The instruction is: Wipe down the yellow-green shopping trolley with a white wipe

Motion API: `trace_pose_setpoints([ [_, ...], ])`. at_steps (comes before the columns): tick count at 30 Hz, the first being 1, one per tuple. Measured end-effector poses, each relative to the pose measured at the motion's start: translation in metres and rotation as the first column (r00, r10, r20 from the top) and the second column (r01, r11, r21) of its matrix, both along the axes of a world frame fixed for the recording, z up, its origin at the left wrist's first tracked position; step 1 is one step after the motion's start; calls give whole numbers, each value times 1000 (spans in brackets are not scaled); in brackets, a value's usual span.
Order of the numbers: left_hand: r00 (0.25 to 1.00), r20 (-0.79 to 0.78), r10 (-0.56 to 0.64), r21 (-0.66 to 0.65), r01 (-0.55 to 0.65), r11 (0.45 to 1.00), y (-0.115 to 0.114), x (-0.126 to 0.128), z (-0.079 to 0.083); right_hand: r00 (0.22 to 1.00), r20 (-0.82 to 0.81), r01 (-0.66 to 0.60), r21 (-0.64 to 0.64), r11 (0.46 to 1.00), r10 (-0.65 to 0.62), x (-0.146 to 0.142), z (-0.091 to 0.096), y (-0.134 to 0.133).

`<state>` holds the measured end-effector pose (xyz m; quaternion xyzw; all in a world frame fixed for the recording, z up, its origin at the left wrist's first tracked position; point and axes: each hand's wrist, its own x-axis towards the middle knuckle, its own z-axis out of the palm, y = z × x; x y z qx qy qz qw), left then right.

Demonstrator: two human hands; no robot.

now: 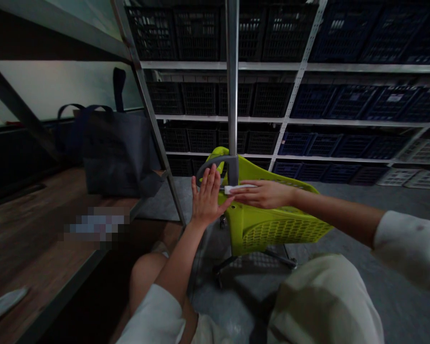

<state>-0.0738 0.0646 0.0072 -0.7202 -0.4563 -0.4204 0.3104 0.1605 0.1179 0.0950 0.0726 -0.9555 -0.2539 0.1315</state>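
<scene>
My left hand (pixel 206 198) is raised upright with its fingers stretched out and together, palm facing right, holding nothing. My right hand (pixel 263 193) reaches in from the right and pinches a small flat white object (pixel 236 189), whose tip touches my left palm. Both hands hover over the near rim of a lime-green plastic basket cart (pixel 272 229) with a grey handle (pixel 215 165). A grey upright post (pixel 232 95) rises just behind the hands.
A dark blue bag (pixel 116 153) stands on a wooden shelf board (pixel 39 229) at the left. Racks of black and blue crates (pixel 308 102) fill the back wall. White crates (pixel 423 153) lie at the far right. My knees show below.
</scene>
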Motion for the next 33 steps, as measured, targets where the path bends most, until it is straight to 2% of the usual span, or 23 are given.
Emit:
trace_pose_setpoints([
  [2,1000,1,2,-3,-2,1000,0,0,0,1000,-21,0,5,1000,0,1,6,0],
  [6,1000,2,-8,-4,8,1000,1,-1,-2,965,-236,124,27,992,-114,-8,51,6],
  [8,1000,5,-11,-1,11,1000,0,-2,-2,955,-255,154,-2,988,-150,-13,60,8],
  [10,1000,4,-23,-1,23,1000,0,-2,-3,963,-225,149,-23,989,-151,-12,47,8],
  [13,999,7,-49,-3,49,999,0,-3,-2,994,-93,53,-16,998,-54,-4,10,2],
  [15,999,6,-46,-4,46,999,0,-3,-1,1000,-11,3,-27,1000,-3,2,-1,-2],
  [17,999,-5,-35,-7,35,999,-1,-3,-1,999,-37,37,-45,998,-38,5,9,-4],
  [20,1000,-18,-25,-19,24,1000,-2,-2,0,969,-182,158,-79,984,-170,0,44,-2],
  [22,1000,-13,-18,-38,17,999,-2,-2,0,955,-215,192,-83,978,-206,-4,55,1],
  [24,1000,-7,-18,-52,17,998,-3,-2,0,967,-185,167,-56,984,-175,-6,45,2],
  [27,1000,-5,-28,-25,28,999,-2,-2,0,998,-45,31,-19,999,-31,-2,13,1],
  [29,999,-6,-33,-8,33,999,-1,-3,-1,999,24,-40,-14,999,41,1,5,-1],
  [31,999,-4,-35,-16,34,999,-1,-3,-1,999,-31,-6,-2,1000,6,1,18,-1],
  [33,999,-1,-33,-36,33,999,-2,-3,-1,982,-156,107,-16,994,-108,-1,43,1],
])
